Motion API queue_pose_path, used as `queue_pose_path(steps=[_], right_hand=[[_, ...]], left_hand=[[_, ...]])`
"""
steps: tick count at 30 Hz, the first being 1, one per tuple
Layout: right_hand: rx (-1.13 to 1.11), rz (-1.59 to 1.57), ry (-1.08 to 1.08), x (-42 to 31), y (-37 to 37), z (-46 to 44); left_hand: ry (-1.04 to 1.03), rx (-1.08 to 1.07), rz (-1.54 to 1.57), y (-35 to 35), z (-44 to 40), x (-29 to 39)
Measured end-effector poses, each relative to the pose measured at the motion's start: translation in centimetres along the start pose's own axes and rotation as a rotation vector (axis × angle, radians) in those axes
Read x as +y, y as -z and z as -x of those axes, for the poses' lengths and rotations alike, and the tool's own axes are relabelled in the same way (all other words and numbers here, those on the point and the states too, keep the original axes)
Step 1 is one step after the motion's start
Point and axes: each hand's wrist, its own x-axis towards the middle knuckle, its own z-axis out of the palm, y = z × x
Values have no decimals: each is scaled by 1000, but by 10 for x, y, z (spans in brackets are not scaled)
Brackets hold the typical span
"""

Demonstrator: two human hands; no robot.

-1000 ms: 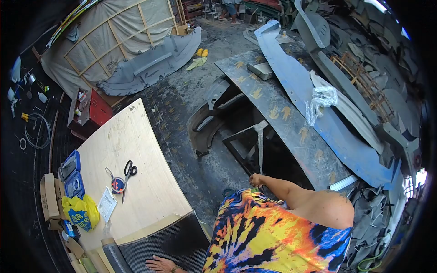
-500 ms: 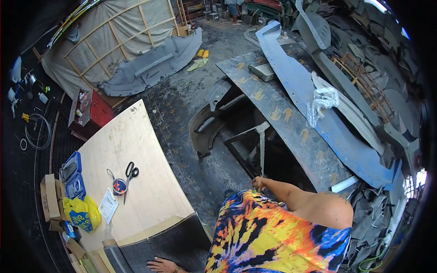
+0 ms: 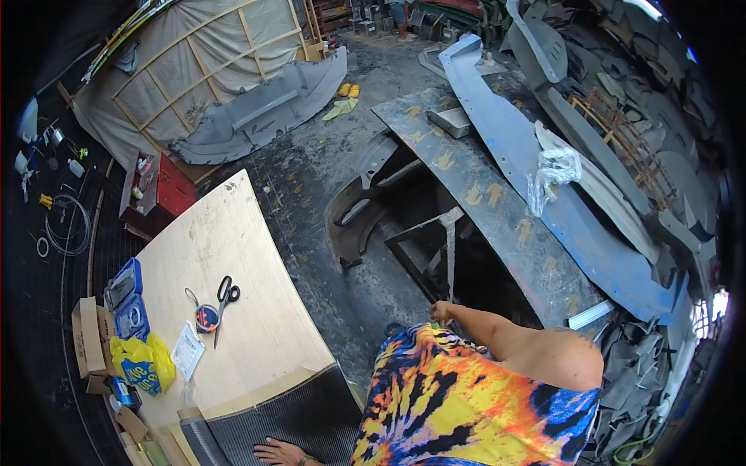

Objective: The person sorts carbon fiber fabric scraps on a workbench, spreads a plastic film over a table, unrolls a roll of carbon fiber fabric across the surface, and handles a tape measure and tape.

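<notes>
My left hand lies flat, fingers spread, on a dark woven carbon-fibre cloth. The cloth comes off a roll at the near edge of a pale plywood board. In front of my tie-dye top, my right hand is closed with its fingers curled; what it holds, if anything, cannot be made out. Farther up the board are black-handled scissors, a round tape measure and a white printed paper.
A yellow plastic bag, a blue case and a cardboard box line the board's left edge. Beyond it stands a red toolbox. Right of me, a dark sheet table carries a long blue panel.
The view has shifted very slightly, moving the scene a little to the right. Both hands keep nearly the same pose.
</notes>
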Motion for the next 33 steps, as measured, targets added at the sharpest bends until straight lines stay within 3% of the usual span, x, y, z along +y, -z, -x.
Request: queue_pose_path(steps=[10, 15, 28, 31, 33], right_hand=[[-9, 22, -13, -7, -7, 8], [23, 21, -26, -10, -10, 13], [-7, 57, -55, -11, -8, 13], [-14, 64, -35, -9, -5, 15], [-22, 79, -17, 0, -4, 9]], left_hand=[[-19, 17, -80, -9, -1, -5], [-53, 173, -216, 3, -5, 0], [-53, 81, -99, -2, -7, -4], [-111, 205, -158, 19, -13, 5], [149, -552, 17, 6, -23, 2]])
